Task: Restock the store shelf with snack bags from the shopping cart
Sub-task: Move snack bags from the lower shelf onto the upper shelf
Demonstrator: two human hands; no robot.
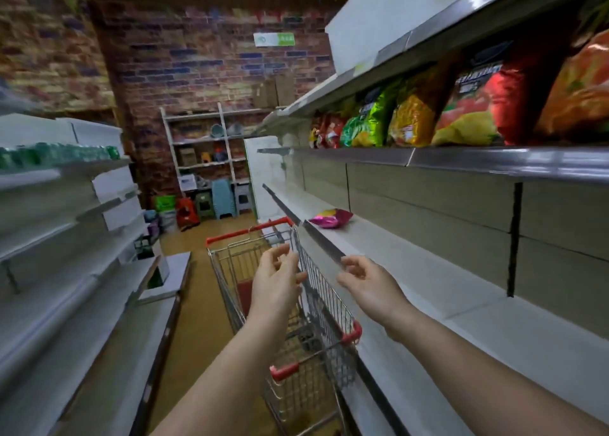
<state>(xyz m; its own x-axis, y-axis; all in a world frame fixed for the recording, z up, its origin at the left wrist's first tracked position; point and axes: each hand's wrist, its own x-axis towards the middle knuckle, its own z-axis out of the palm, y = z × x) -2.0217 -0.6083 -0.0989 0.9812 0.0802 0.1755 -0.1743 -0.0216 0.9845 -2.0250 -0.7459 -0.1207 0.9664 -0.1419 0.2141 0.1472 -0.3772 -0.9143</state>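
Dim, motion-blurred wide-angle view, edges bowed, colours oversaturated.

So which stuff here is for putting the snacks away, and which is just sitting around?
For the job:
shopping cart
pink snack bag lying on the lower shelf
row of snack bags on the shelf above
left hand and right hand, both holding nothing

Just sitting around:
plastic stools
green bottles
back rack
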